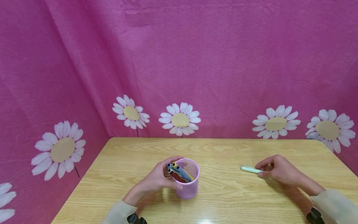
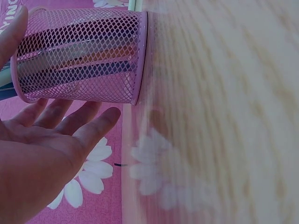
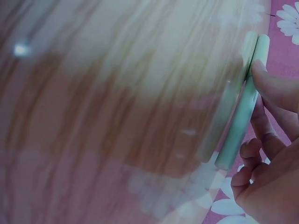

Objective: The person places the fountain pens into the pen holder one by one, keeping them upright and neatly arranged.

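Note:
A pink mesh pen cup [image 1: 188,190] stands upright on the table, with several markers [image 1: 183,173] leaning in it toward the left. My left hand [image 1: 154,179] holds the cup from its left side, thumb at the front and fingers behind. In the left wrist view the thumb lies by the rim of the pen cup [image 2: 79,88]. Over to the right, my right hand [image 1: 285,171] pinches a light green marker [image 1: 250,169] near one end. The right wrist view shows this green marker [image 3: 236,128] lying low along the tabletop, beside its reflection.
The light wooden table [image 1: 218,155] has a glossy top and rounded far corners. A pink cloth [image 1: 223,62] printed with white daisies hangs behind it and along the left side. Dark wrist devices [image 1: 136,218] sit at both sleeves.

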The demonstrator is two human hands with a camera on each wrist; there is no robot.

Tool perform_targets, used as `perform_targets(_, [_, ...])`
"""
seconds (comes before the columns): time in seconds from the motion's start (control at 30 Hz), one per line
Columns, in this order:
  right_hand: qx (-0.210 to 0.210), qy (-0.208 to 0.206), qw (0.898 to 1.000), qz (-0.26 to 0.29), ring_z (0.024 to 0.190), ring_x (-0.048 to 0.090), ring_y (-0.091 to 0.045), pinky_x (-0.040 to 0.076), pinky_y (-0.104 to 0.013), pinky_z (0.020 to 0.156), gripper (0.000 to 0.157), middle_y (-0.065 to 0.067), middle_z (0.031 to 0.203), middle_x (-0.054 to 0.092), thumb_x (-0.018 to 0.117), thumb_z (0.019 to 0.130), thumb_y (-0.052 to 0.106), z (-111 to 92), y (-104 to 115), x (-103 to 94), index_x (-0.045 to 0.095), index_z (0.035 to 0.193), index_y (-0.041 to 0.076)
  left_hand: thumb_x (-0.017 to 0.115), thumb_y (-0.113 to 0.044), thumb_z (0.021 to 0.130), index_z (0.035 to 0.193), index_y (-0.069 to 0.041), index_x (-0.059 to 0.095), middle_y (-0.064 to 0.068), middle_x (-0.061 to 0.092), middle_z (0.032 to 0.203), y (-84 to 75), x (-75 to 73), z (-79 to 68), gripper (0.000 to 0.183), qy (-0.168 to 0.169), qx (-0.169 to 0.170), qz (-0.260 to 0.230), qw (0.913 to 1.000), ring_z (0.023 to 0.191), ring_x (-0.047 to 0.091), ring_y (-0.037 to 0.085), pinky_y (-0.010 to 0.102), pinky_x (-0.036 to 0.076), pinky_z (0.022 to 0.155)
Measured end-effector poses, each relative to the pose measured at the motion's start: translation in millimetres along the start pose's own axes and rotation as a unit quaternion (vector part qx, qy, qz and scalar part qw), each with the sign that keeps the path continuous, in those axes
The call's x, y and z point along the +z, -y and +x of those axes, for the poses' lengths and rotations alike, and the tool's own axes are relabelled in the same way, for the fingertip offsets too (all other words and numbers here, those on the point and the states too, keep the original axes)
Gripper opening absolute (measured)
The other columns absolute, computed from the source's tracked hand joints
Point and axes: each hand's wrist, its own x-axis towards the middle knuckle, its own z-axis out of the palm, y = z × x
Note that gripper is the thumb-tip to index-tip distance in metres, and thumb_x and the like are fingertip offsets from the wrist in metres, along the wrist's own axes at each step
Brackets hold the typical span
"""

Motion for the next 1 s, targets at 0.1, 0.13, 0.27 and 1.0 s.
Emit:
perform_targets(0.1, [-0.004, -0.002, 1.000, -0.001, 0.069, 0.043, -0.010, 0.035, -0.025, 0.059, 0.024, 0.003, 0.085, 0.072, 0.090, 0.083, 0.013, -0.1, 0.6, 0.4, 0.081, 0.104, 0.004, 0.090, -0.006, 0.082, 0.155, 0.000, 0.046, 0.026, 0.058, 0.140, -0.3, 0.0, 0.1, 0.085, -0.003, -0.002, 0.003, 1.0000, 0.119, 0.062, 0.024, 0.039, 0.055, 0.101])
perform_targets(0.13, [-0.005, -0.003, 1.000, -0.002, 0.069, 0.043, -0.010, 0.035, -0.025, 0.059, 0.024, 0.003, 0.084, 0.071, 0.090, 0.083, 0.013, -0.3, 0.6, 0.5, 0.081, 0.104, 0.004, 0.090, -0.006, 0.083, 0.155, 0.000, 0.046, 0.026, 0.058, 0.140, -0.4, 0.1, 0.2, 0.085, -0.002, -0.002, 0.003, 1.0000, 0.119, 0.062, 0.024, 0.038, 0.055, 0.102])
perform_targets(0.27, [-0.008, -0.004, 1.000, -0.003, 0.069, 0.044, -0.009, 0.036, -0.025, 0.059, 0.023, 0.003, 0.082, 0.070, 0.090, 0.083, 0.013, -0.6, -0.3, 1.5, 0.081, 0.103, 0.005, 0.089, -0.005, 0.083, 0.155, 0.001, 0.044, 0.026, 0.058, 0.141, 0.2, -0.1, 0.2, 0.085, -0.001, -0.005, -0.004, 1.0000, 0.120, 0.062, 0.024, 0.037, 0.054, 0.102])
perform_targets(1.0, [-0.033, -0.005, 0.999, -0.021, 0.067, 0.046, -0.007, 0.038, -0.024, 0.058, 0.019, 0.007, 0.080, 0.070, 0.091, 0.082, 0.012, 2.1, 6.4, 8.6, 0.081, 0.098, 0.007, 0.089, -0.007, 0.083, 0.155, 0.003, 0.043, 0.027, 0.057, 0.141, 0.2, 0.0, -0.3, 0.087, 0.000, -0.007, -0.010, 0.9999, 0.121, 0.061, 0.024, 0.034, 0.055, 0.100])
